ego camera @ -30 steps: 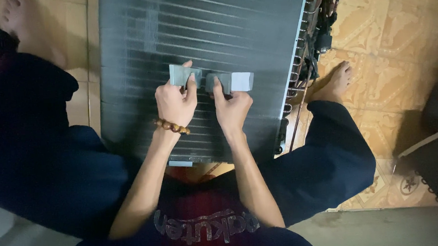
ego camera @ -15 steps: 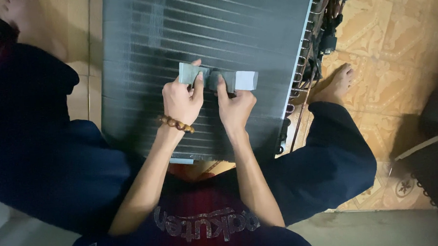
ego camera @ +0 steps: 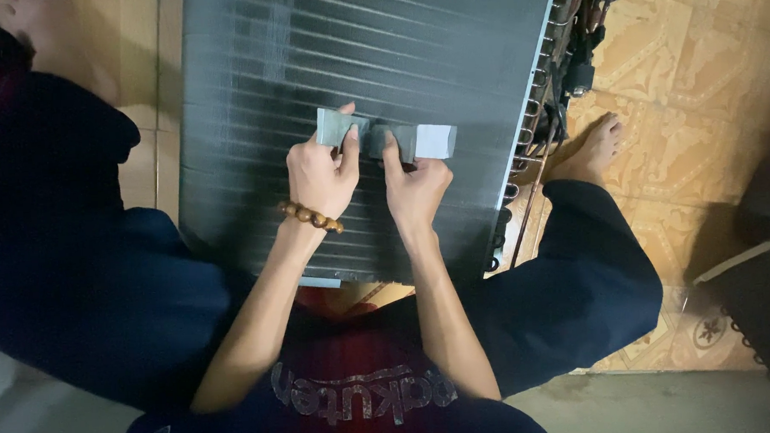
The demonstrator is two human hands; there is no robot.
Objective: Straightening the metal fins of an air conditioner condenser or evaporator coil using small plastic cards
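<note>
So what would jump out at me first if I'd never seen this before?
Probably the big dark finned coil panel filling the top middle, lying on a tan patterned tile floor. At its centre the left hand, with a wooden bead bracelet on its wrist, and the right hand press a grey comb-like tool onto the fins. Copper tubing runs along the panel's right edge.

Yellow patterned floor tiles [ego camera: 688, 86]; bare foot [ego camera: 589, 150]; dark trousers [ego camera: 575, 278].
</note>
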